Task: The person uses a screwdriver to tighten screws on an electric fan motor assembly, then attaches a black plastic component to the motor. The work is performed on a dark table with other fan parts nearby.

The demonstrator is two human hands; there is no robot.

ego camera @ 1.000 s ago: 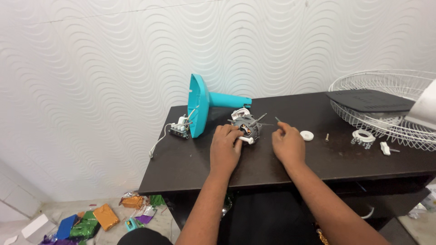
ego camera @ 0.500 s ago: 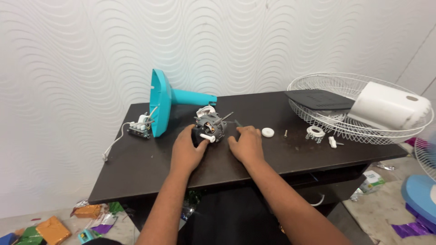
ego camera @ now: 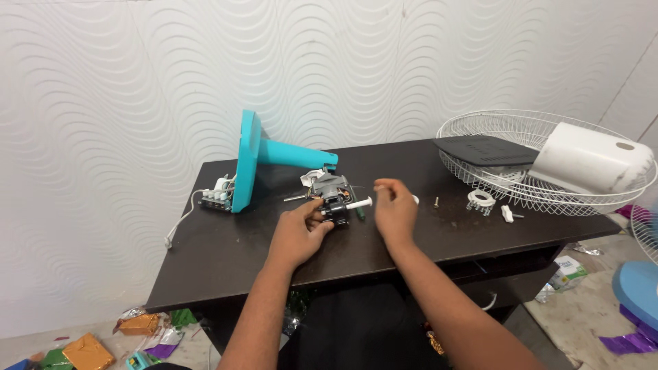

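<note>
So, crumpled foil wrappers, gold, green and purple, litter the floor at bottom left, one small carton sits on the right; left hand grips one fan motor mid-table; right hand hovers beside it, fingers loosely curled, holding nothing; behind: one teal stand, one wire grille, one white cover.

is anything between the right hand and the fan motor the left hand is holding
Nothing visible. The left hand grips the fan motor on the dark table. The right hand hovers just beside it, off the end of the motor's white shaft, with only open air between.
</note>
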